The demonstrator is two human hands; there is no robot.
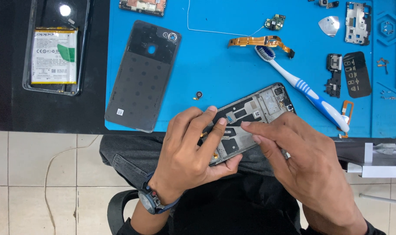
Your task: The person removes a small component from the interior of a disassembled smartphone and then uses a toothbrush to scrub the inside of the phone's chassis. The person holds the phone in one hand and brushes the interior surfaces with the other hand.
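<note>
My left hand (pixel 190 150) grips an opened phone frame (pixel 254 109), dark grey with bare metal inside, held tilted over the front edge of the blue work mat (pixel 215 69). Its fingers curl over the frame's lower end and the thumb supports it from below. My right hand (pixel 302 159) rests on the frame's right side, with its fingertips pressing on the inner plate near the middle. A watch sits on my left wrist.
On the mat lie a dark phone back cover (pixel 141 76), a blue-white toothbrush (pixel 304 87), an orange flex cable (pixel 258 42), a small round part (pixel 199 94), a metal shield (pixel 357 22) and a black sticker (pixel 357 75). A battery in a clear case (pixel 54 54) lies left.
</note>
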